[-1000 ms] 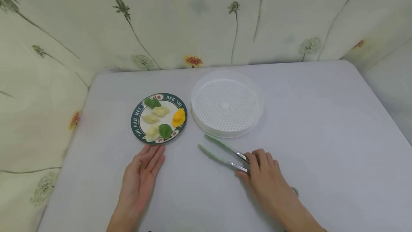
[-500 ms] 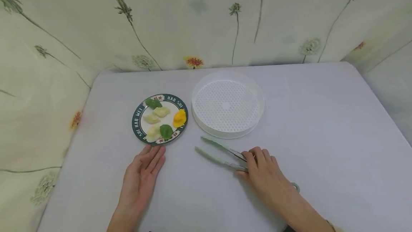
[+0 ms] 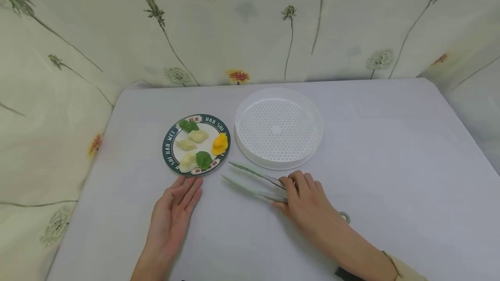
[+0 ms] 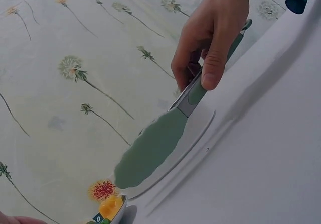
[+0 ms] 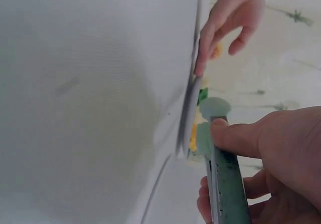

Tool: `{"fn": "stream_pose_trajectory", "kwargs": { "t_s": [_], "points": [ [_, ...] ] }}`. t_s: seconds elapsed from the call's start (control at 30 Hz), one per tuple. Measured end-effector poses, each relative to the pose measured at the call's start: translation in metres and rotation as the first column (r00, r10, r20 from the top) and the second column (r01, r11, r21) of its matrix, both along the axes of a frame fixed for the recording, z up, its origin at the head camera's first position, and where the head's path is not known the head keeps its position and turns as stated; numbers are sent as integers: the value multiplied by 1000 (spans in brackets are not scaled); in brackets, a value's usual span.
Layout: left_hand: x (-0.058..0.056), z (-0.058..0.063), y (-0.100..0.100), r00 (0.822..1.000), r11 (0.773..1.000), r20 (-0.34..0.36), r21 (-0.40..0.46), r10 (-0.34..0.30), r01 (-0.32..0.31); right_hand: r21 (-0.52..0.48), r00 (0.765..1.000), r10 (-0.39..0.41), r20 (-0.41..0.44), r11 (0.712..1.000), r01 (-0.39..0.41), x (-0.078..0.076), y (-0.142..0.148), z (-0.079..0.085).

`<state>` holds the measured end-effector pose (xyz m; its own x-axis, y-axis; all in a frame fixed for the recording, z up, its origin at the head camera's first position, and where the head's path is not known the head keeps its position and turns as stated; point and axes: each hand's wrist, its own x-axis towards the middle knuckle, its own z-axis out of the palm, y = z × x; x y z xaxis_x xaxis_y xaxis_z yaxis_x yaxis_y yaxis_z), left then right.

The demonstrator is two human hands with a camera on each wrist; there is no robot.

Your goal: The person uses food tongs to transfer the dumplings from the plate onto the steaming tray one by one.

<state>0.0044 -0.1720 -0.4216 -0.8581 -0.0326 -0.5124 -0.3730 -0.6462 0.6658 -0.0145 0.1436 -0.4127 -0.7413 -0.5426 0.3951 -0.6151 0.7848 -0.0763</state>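
Observation:
In the head view my right hand [image 3: 308,203] grips a pair of green-tipped tongs [image 3: 250,170] by its metal arms, thumb on one side and fingers on the other. The tong tips are spread apart, with nothing between them, pointing left toward the plate. My left hand [image 3: 172,218] lies palm up with straight fingers, its fingertips at the near rim of a round plate [image 3: 167,147]. On that green-rimmed plate sit several dumplings: a yellow dumpling [image 3: 220,144], green ones [image 3: 203,160] and pale ones [image 3: 198,136]. The left wrist view shows the tongs [image 4: 153,148] raised off the table.
A round white perforated steamer tray [image 3: 276,129] stands right of the plate, behind the tongs. White cloth covers the table [image 3: 390,164]. A flower-patterned cloth [image 3: 250,25] hangs behind its far edge.
My right hand has moved left with the tongs, bringing their tips closer to the plate. My left hand stays at the plate's near rim. The head view has shifted slightly.

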Motion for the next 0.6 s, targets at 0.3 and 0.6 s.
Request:
{"fn": "stream_pose_trajectory", "kwargs": {
  "t_s": [0.3,0.6],
  "points": [
    [0,0,1,1000,1000,1,-19,-5,5,54,995,-17,100,998,12,-10,-22,6],
    [-2,-2,0,1000,1000,-8,-9,7,-7,134,999,-3,37,991,-2,-23,-44,6]
  ]
}}
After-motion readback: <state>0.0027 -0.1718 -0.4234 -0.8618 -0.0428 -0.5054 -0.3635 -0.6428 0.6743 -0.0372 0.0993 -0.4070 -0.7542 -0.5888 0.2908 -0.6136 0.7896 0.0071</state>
